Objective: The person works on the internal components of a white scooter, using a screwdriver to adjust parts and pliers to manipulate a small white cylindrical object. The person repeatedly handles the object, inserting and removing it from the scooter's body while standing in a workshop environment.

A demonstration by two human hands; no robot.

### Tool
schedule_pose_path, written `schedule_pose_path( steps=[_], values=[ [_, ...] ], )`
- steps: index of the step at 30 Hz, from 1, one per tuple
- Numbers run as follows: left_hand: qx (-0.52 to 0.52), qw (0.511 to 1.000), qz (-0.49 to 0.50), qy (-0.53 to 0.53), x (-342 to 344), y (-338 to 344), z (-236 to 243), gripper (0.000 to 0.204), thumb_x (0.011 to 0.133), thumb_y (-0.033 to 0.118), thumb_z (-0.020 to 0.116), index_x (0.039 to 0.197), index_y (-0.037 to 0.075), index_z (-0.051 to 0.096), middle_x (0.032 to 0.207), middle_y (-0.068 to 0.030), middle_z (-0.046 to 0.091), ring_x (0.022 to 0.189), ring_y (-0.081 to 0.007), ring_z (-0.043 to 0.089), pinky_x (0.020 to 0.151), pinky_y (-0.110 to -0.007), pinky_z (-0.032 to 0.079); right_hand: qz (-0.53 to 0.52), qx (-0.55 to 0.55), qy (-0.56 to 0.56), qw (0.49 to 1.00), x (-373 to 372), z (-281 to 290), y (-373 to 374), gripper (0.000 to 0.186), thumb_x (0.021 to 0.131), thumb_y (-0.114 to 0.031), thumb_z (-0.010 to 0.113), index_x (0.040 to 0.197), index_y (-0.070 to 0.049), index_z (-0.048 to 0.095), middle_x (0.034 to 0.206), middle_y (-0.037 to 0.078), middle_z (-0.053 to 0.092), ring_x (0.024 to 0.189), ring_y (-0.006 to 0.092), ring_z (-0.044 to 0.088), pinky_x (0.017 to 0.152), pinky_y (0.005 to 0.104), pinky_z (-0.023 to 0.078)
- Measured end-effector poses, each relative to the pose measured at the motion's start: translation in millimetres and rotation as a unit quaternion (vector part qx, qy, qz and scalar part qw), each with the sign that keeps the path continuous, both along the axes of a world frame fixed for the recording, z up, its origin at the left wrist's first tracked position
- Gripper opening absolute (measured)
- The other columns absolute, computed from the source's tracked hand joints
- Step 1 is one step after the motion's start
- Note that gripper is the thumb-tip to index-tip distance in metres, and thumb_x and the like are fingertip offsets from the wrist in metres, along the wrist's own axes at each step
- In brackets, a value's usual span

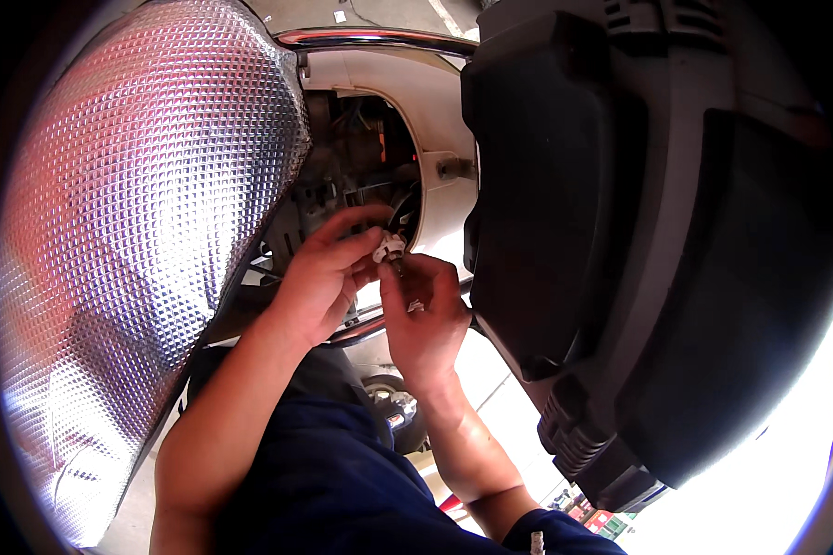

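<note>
My left hand (329,273) and my right hand (424,324) meet around a small whitish connector-like part (391,246), their fingers closed on it at the lower edge of an opening in a cream vehicle body panel (440,129). Some fingertips of both hands are hidden behind the part. Another small pale piece (416,305) shows at my right hand's fingers, too small to identify. Inside the opening (356,148), behind my hands, are dark mechanical parts and wires.
A large silver foil-like padded surface (143,213) fills the left side. A bulky black plastic case (546,203) takes up the right. Chrome tubes (370,37) cross above and below the opening. A wheel (389,407) shows below, over a pale floor.
</note>
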State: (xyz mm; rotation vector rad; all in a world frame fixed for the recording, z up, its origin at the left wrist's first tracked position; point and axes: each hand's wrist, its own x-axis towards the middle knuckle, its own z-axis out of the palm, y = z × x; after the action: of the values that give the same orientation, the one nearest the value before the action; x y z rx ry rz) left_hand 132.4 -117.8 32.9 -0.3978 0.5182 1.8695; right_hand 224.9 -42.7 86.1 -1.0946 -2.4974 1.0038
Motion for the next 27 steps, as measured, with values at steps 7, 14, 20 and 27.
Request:
schedule_pose_path(
  steps=[7, 14, 20, 27],
  values=[
    [0.049, 0.999, 0.019, -0.015, 7.6, 2.2, -17.3, 0.02, 0.095, 0.016, 0.057, 0.111, 0.004, 0.059, 0.102, -0.0048, 0.064, 0.096, -0.0149, 0.06, 0.087, -0.028, 0.047, 0.02, 0.052, 0.055, 0.997, -3.6, -9.4, 2.0, 0.022, 0.086, -0.013, 0.072, 0.099, -0.001, 0.058, 0.075, 0.007, 0.066, 0.061, 0.0145, 0.064, 0.052, 0.0265, 0.049],
    [0.023, 0.999, 0.002, -0.022, 5.7, 1.9, -18.0, 0.016, 0.095, 0.013, 0.057, 0.107, 0.002, 0.06, 0.099, -0.0052, 0.063, 0.091, -0.0155, 0.06, 0.084, -0.03, 0.048, -0.03, 0.023, 0.022, 0.999, -3.2, -16.4, -3.2, 0.02, 0.087, -0.013, 0.069, 0.097, -0.001, 0.057, 0.075, 0.012, 0.066, 0.062, 0.0218, 0.066, 0.053, 0.0314, 0.05],
    [0.017, 1.0, -0.01, 0.01, 7.8, 0.3, -24.6, 0.016, 0.094, 0.015, 0.059, 0.105, 0.004, 0.06, 0.103, -0.0053, 0.064, 0.095, -0.0159, 0.061, 0.088, -0.031, 0.048, -0.006, 0.039, 0.013, 0.999, -2.5, -17.7, -0.9, 0.019, 0.089, -0.013, 0.067, 0.097, -0.001, 0.056, 0.075, 0.01, 0.068, 0.065, 0.0167, 0.067, 0.055, 0.0286, 0.051],
    [0.021, 1.0, -0.013, 0.004, 6.3, 0.7, -30.5, 0.017, 0.092, 0.014, 0.061, 0.105, 0.003, 0.061, 0.102, -0.0069, 0.064, 0.096, -0.0179, 0.06, 0.088, -0.031, 0.048, -0.01, 0.057, 0.011, 0.998, -2.9, -23.5, -8.0, 0.014, 0.09, -0.01, 0.065, 0.096, -0.001, 0.055, 0.07, 0.01, 0.064, 0.062, 0.0179, 0.065, 0.056, 0.0306, 0.051]
  ],
)
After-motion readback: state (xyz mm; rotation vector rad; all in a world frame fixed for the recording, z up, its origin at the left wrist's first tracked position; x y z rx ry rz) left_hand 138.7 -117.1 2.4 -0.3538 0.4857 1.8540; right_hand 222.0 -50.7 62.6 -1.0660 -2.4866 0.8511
